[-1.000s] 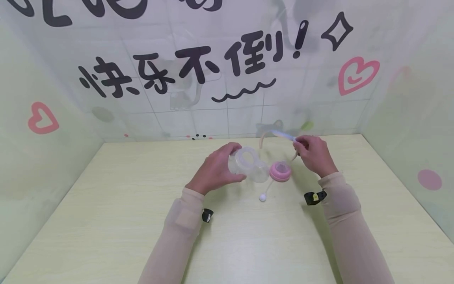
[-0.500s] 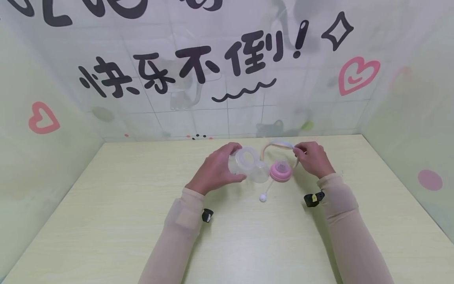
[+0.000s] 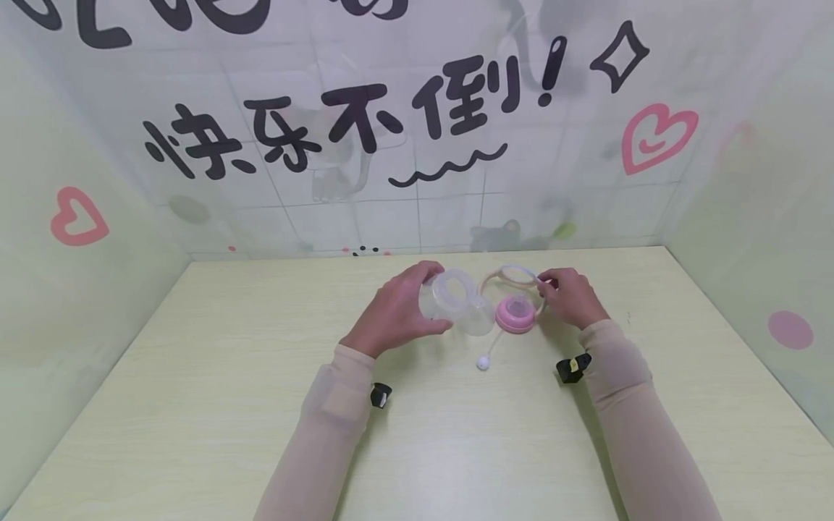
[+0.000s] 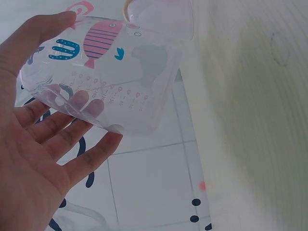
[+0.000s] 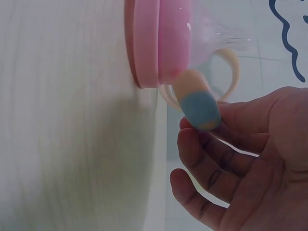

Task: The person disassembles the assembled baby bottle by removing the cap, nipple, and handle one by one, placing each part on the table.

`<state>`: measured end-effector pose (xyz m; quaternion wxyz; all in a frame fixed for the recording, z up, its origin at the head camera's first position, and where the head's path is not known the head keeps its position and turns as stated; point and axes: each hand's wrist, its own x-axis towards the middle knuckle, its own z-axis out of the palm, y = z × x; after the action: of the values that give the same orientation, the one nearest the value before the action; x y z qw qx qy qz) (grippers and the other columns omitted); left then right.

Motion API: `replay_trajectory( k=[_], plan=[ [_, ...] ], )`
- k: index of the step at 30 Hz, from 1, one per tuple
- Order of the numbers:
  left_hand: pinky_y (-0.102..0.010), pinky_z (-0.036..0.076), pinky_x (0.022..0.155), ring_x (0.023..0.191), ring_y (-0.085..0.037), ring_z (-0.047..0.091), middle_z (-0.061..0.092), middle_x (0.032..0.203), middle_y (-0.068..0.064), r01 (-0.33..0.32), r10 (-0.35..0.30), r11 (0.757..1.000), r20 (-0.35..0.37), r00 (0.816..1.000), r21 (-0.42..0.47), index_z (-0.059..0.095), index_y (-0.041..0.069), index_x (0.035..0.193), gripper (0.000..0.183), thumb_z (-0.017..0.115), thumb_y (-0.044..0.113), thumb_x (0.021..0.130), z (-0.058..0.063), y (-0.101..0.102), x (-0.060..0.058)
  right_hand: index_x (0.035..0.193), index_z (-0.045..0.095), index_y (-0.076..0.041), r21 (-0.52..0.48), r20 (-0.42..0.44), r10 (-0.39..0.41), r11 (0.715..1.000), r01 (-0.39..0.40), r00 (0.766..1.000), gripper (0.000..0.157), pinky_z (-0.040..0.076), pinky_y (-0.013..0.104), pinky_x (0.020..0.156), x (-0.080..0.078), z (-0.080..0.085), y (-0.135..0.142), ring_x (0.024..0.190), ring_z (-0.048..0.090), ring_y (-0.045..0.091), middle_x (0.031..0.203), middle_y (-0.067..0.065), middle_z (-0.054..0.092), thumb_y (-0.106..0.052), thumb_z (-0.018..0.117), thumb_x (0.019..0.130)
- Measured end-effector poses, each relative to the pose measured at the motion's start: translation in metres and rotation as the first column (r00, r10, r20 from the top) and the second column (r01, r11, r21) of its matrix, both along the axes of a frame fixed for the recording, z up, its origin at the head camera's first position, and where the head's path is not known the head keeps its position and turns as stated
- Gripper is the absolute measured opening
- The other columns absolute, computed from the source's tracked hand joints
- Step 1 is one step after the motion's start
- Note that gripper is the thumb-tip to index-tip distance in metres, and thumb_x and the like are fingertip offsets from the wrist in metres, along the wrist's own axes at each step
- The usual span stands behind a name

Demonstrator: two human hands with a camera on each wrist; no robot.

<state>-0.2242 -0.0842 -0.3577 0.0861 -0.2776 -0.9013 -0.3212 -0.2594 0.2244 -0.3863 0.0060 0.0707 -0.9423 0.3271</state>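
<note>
My left hand (image 3: 399, 310) grips a clear baby bottle (image 4: 159, 96) tilted with its mouth to the right; a pink striped fish and scale marks are printed on it. My right hand (image 3: 575, 298) pinches a beige-and-blue bottle handle (image 5: 199, 108) between thumb and fingers. The handle arcs low behind the pink collar (image 3: 515, 319), which stands on the table with a clear nipple (image 5: 211, 36) on top. Close by the bottle's mouth lies a clear dome cap (image 3: 479, 323). A thin straw with a white weighted end (image 3: 483, 362) extends from the collar toward me.
The pale wood-grain table (image 3: 260, 405) is bounded by a printed back wall (image 3: 365, 224) and two side walls. The handle's far side is close to the back wall. Black wrist cameras (image 3: 381, 395) are worn on both sleeves.
My right hand has lowered the handle toward the table, bringing it down behind the pink collar. My left hand and the bottle have stayed in place.
</note>
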Motion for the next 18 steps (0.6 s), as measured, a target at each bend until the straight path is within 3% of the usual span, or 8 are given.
replay_trajectory(
  k=[7,18],
  plan=[
    [-0.039,0.051,0.091,0.106,-0.018,0.058,0.063,0.12,-0.003,0.001,-0.001,1.0,0.004,1.0,0.0,0.053,0.009,0.131,0.072,0.087,0.028,0.07,-0.0004,-0.0002,-0.0002,0.128,0.056,0.011,0.026,0.018,0.004,1.0,-0.004,1.0,0.035,0.048,0.055,0.09,-0.0006,-0.004,0.0021,0.102,0.062,0.043,0.113,0.031,0.064,-0.008,0.05,0.099],
    [-0.039,0.052,0.09,0.104,-0.018,0.058,0.063,0.119,-0.003,0.001,-0.001,1.0,-0.001,1.0,-0.001,0.053,0.009,0.131,0.073,0.087,0.028,0.07,-0.0014,0.0003,-0.0015,0.132,0.052,0.011,0.024,0.024,0.0,1.0,0.0,1.0,0.039,0.046,0.058,0.093,0.0002,-0.0029,0.0022,0.107,0.061,0.047,0.117,0.033,0.063,-0.008,0.05,0.099]
  ],
)
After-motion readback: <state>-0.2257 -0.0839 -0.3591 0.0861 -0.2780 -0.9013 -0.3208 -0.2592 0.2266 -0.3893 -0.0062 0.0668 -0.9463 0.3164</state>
